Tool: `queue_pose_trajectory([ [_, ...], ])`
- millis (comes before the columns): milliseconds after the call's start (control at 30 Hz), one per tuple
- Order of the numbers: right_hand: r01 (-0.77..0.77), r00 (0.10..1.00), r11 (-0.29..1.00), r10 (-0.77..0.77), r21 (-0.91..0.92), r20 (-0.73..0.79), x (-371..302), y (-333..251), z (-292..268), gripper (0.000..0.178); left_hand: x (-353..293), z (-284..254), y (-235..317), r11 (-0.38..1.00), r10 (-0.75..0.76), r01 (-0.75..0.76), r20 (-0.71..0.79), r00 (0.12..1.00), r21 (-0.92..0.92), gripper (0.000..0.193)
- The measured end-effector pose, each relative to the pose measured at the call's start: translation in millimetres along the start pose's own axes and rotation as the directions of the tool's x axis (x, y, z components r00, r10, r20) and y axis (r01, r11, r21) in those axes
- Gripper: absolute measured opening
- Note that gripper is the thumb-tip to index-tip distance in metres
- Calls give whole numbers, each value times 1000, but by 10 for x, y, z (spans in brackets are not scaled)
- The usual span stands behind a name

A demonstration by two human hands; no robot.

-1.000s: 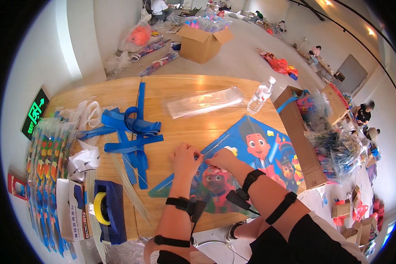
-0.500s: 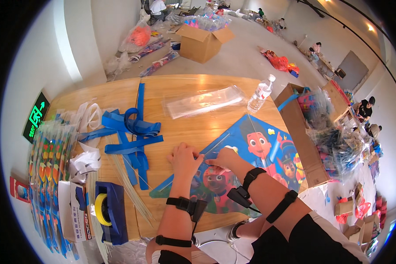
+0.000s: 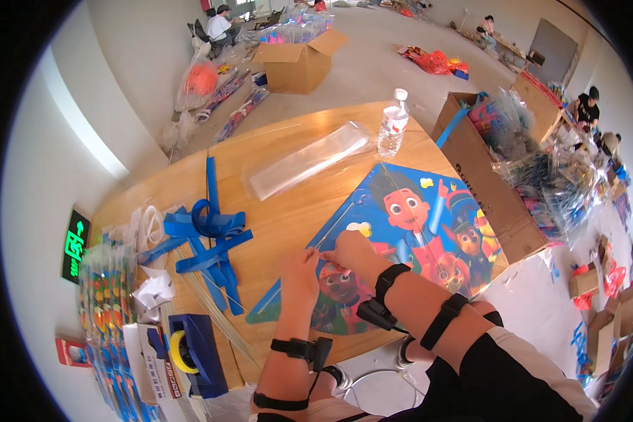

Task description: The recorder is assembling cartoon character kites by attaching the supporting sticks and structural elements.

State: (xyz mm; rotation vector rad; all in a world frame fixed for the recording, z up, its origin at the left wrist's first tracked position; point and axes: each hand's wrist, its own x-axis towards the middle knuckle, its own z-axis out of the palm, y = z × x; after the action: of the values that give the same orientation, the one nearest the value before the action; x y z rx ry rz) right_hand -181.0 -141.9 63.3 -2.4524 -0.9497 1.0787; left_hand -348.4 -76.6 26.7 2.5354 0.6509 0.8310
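Observation:
A blue kite (image 3: 395, 228) printed with cartoon figures lies flat on the wooden table, a thin rod along its upper left edge. At that edge, my left hand (image 3: 302, 271) is closed in a pinch, the thumb and finger meeting at the rim. Just right of it my right hand (image 3: 350, 251) is also closed on the same edge, the fingers curled and partly hidden by the back of the hand. The two hands nearly touch. My right forearm covers part of the kite's lower side.
Blue ribbon strips (image 3: 214, 232) and thin pale rods (image 3: 225, 327) lie to the left, beside a tape dispenser (image 3: 202, 355) and packaged kites (image 3: 105, 302). Clear plastic sleeves (image 3: 309, 162) and a water bottle (image 3: 392, 126) stand beyond. A large carton (image 3: 489, 186) adjoins the table's right side.
My left hand has gone from spread fingers on the table to a pinch at the kite's edge, close to my right hand. The whole view has shifted and turned slightly.

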Motion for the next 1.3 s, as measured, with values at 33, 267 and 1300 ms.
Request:
queue_pose_trajectory([
  [33,57,996,996,-61,-67,-59,-40,19,25,42,-38,7,54,1000,16,-15,-14,1000,4,22],
  [267,485,869,861,-454,153,-197,-722,421,137,33,-93,35,273,910,-14,-61,177,984,410,36],
  [1300,343,701,939,-244,17,-670,-3011,3017,14,16,-1524,-1352,-273,897,-433,442,-251,865,-24,21],
])
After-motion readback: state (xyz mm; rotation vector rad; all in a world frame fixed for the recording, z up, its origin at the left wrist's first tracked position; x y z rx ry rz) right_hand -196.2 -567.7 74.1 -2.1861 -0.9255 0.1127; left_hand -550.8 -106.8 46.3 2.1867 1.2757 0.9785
